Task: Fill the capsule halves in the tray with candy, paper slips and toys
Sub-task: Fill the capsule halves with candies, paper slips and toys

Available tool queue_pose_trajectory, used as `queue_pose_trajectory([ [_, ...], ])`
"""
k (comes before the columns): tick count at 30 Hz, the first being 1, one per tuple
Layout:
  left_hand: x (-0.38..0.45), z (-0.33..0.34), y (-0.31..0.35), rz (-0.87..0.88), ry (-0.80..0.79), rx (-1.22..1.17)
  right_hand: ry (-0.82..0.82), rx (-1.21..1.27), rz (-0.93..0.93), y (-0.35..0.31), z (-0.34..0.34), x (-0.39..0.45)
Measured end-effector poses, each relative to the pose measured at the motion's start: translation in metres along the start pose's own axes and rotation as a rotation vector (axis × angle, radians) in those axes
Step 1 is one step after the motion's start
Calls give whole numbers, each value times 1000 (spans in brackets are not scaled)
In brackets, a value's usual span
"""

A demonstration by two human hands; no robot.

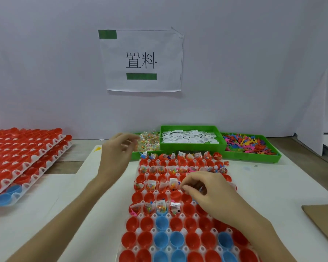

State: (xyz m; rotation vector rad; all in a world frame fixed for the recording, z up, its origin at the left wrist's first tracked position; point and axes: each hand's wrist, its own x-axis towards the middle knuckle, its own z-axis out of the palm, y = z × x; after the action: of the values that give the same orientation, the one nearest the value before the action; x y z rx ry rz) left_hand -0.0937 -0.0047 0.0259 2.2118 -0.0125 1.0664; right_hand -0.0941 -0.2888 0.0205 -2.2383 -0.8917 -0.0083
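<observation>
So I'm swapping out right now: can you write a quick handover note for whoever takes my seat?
Left hand: reaching toward the candy bin, fingers curled; whether it holds anything is unclear.
Right hand: over mid-tray, fingers pinched on something small.
Supplies: paper slips bin, toys bin, behind the tray.
Done: alternate far rows hold fillings.
Left: near rows of capsule halves empty; stacked trays to the left.

Two bare forearms show, with no sleeves, gloves, watch or wristband in view. The left hand (115,154) and the right hand (206,193) are bare too. Both have slim fingers and short nails. The left fingertips are blurred, so any ring there cannot be told.
</observation>
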Motion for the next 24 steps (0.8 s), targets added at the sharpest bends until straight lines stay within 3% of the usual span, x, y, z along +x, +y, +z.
queue_pose_trajectory([
  [5, -58, -11, 32, -140, -41, -258, -114, -20, -42, -7, 13, -1],
  [9, -67, -19, 49, -269, -182, -432, -39, 11, -18, -8, 7, -2],
  [13, -73, -21, 52, -286, -336, -472, 75, 62, 36, -5, -9, 9],
  [17, -78, -18, 49, -276, -321, -523, 143, -116, 111, 9, -19, 58],
  [24, -77, -23, 42, -289, -212, -545, 101, -321, 270, 34, -20, 161],
])
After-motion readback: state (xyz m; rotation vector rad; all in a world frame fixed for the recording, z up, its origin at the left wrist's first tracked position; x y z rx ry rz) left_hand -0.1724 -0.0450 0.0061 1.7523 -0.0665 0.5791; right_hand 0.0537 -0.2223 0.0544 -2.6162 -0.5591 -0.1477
